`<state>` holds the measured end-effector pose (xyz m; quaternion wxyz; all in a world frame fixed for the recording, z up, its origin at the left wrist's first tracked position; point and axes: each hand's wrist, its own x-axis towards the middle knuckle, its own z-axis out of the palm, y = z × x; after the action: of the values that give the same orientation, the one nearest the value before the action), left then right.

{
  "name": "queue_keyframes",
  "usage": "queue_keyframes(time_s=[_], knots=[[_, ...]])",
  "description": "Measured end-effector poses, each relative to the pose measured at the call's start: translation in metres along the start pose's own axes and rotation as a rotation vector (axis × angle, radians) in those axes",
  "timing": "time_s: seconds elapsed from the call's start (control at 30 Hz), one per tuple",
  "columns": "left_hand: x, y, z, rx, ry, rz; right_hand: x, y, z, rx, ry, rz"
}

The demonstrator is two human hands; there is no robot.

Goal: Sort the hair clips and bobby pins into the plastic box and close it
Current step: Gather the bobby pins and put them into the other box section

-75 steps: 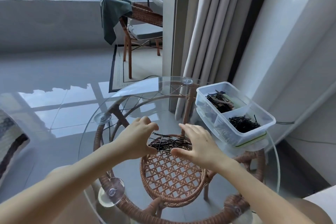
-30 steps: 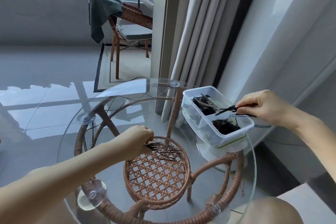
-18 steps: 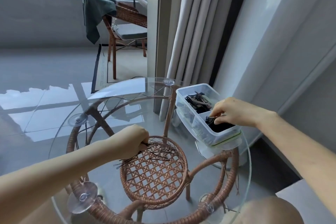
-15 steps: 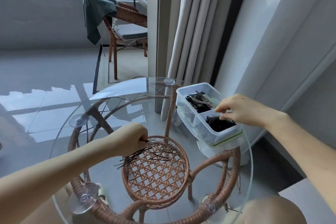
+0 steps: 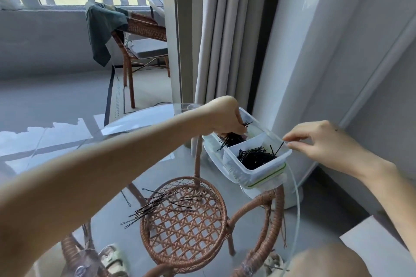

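A clear plastic box (image 5: 258,171) with two compartments stands at the right edge of the round glass table (image 5: 144,141). Its near compartment holds a heap of black bobby pins (image 5: 256,156). My left hand (image 5: 227,117) reaches over the far compartment, fingers closed on a bundle of black pins (image 5: 231,138) that hang into it. My right hand (image 5: 319,141) pinches the box's right rim by the near compartment. A loose scatter of bobby pins (image 5: 162,203) lies on the glass in front of me. The far compartment's contents are mostly hidden by my hand.
The box rests on its green-edged lid (image 5: 267,181). Under the glass shows a rattan table frame with a woven round shelf (image 5: 184,225). Grey curtains (image 5: 222,36) and a wall stand right behind the box. A rattan chair (image 5: 139,40) is far back.
My left hand left the pile on the glass and carried a bundle of pins to the box's far compartment. My right hand came out of the near compartment and now grips the rim.
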<state>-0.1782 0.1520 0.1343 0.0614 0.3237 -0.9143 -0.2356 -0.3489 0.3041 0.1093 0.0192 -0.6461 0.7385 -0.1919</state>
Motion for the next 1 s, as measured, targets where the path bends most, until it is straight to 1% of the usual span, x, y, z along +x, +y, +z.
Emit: queue_keyframes(time_s=[0.17, 0.27, 0.33, 0.37, 0.47, 0.53, 0.6, 0.7, 0.77, 0.8, 0.87, 0.93, 1.0], knots=[[0.034, 0.042, 0.051, 0.371, -0.073, 0.1, -0.008, -0.001, -0.002, 0.033, 0.026, 0.01], [0.039, 0.045, 0.068, 0.487, -0.153, 0.093, -0.013, -0.003, -0.001, 0.023, 0.047, 0.017], [0.036, 0.043, 0.063, 0.458, -0.173, 0.104, -0.015, -0.006, -0.001, 0.022, 0.068, 0.003], [0.033, 0.041, 0.057, 0.387, -0.149, 0.12, -0.015, -0.009, -0.002, 0.026, 0.095, -0.019], [0.013, 0.026, 0.025, 0.153, -0.006, 0.16, -0.017, -0.028, -0.002, 0.08, 0.206, -0.121], [-0.009, 0.002, 0.006, 0.11, 0.033, 0.149, -0.021, -0.052, 0.005, 0.211, 0.224, -0.187], [-0.035, -0.032, -0.004, 0.131, -0.016, 0.116, -0.026, -0.078, 0.024, 0.303, 0.139, -0.268], [-0.084, -0.091, 0.008, 0.266, -0.165, 0.05, -0.03, -0.11, 0.072, 0.256, -0.105, -0.385], [-0.112, -0.123, 0.025, 0.294, -0.25, -0.028, -0.026, -0.12, 0.105, 0.161, -0.219, -0.368], [-0.123, -0.136, 0.034, 0.315, -0.265, -0.051, -0.021, -0.122, 0.12, 0.106, -0.261, -0.332], [-0.139, -0.152, 0.046, 0.373, -0.223, -0.078, -0.011, -0.125, 0.14, 0.016, -0.311, -0.233], [-0.151, -0.16, 0.053, 0.386, -0.086, -0.137, -0.003, -0.13, 0.15, 0.005, -0.305, -0.152], [-0.162, -0.164, 0.056, 0.406, 0.057, -0.25, 0.0, -0.136, 0.157, 0.051, -0.298, -0.122]])
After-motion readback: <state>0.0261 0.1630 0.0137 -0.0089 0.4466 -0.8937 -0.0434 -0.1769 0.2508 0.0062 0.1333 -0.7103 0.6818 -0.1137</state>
